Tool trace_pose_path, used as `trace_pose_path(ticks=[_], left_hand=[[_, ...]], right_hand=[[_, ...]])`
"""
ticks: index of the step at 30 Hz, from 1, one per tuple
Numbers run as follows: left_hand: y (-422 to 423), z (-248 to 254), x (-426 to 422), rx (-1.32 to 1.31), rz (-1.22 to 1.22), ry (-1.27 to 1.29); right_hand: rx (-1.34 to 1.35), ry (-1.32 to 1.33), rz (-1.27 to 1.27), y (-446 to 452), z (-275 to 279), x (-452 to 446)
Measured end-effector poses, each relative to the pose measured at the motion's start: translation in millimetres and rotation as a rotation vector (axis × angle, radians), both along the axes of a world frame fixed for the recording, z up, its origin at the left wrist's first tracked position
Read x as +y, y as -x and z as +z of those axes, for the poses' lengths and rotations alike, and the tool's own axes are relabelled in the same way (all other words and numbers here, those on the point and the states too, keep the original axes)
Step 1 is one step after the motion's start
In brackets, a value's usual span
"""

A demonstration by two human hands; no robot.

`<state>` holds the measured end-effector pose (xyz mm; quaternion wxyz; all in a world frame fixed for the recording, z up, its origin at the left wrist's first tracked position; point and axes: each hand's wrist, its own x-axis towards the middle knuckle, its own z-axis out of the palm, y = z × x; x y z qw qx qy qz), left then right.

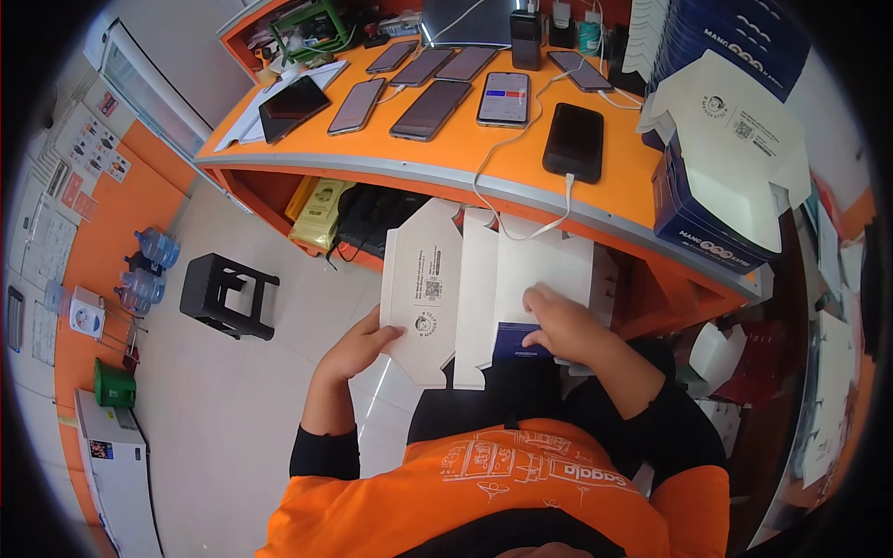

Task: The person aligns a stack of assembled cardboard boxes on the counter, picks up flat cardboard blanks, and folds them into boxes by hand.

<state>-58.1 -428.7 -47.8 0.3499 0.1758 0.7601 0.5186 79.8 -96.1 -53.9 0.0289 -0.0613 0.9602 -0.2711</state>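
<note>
A flat cardboard box blank (479, 270), white inside with a printed logo and QR code on its left panel, lies over my lap below the table edge. My left hand (358, 346) grips its lower left edge, thumb on the printed face and the other fingers hidden underneath. On the right side, my right hand (565, 325) is closed at a turned-over dark blue flap (517, 341), thumb and forefinger bent on the white panel. Fold lines divide the blank into panels, and small tabs stick out along its lower edge.
Several phones, among them a black phone (573, 139) on a white cable, lie on the orange table (372, 149). A folded blue and white box (716, 200) stands at the right before stacked boxes (735, 37). A black stool (228, 296) stands on the floor at left.
</note>
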Motion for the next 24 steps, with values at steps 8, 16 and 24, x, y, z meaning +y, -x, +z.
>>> trace_pose_path(ticks=[8, 16, 24], left_hand=[[-6.7, 3.4, 2.2, -0.118, 0.118, -0.008], [-16.6, 9.5, 7.5, -0.163, 0.217, -0.089], [-32.2, -2.9, 20.5, -0.038, 0.122, -0.110]], right_hand=[[-0.040, -0.207, -0.227, 13.3, -12.6, -20.4], [-0.185, 0.053, 0.048, -20.9, 57.7, -57.1], [0.232, -0.535, 0.106, -46.1, -22.5, -111.0]])
